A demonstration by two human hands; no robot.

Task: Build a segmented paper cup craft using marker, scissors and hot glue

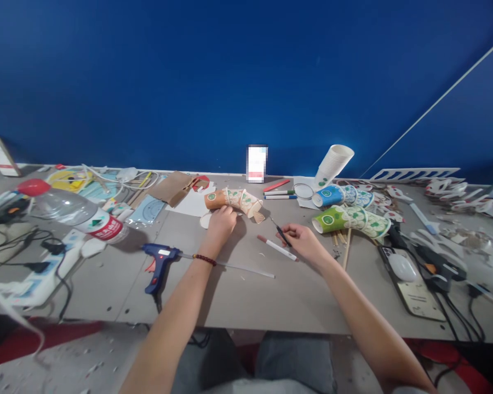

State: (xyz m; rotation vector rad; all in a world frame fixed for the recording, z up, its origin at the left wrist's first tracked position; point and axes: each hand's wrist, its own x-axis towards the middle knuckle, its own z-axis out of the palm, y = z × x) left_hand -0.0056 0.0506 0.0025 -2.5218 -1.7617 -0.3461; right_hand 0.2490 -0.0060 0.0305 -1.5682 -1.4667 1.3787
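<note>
An orange and white fish-like piece made of nested paper cups (239,200) lies on the table in front of me, a tail-shaped piece at its right end. My left hand (224,221) is closed against its near side, fingertips partly hidden. Between the fingers of my right hand (298,238) is a slim black-handled tool (282,233) with a thin metal tip, perhaps a craft knife. The tip points toward the tail but stays apart from it. A white marker with a brown cap (277,248) lies just below the tool.
Blue (343,196) and green (351,220) paper-cup pieces lie at right, near a white cup stack (334,162). A blue glue gun (160,265) with a long glue stick sits left, beyond it a water bottle (74,210) and power strip (45,276). A phone (421,301) lies right.
</note>
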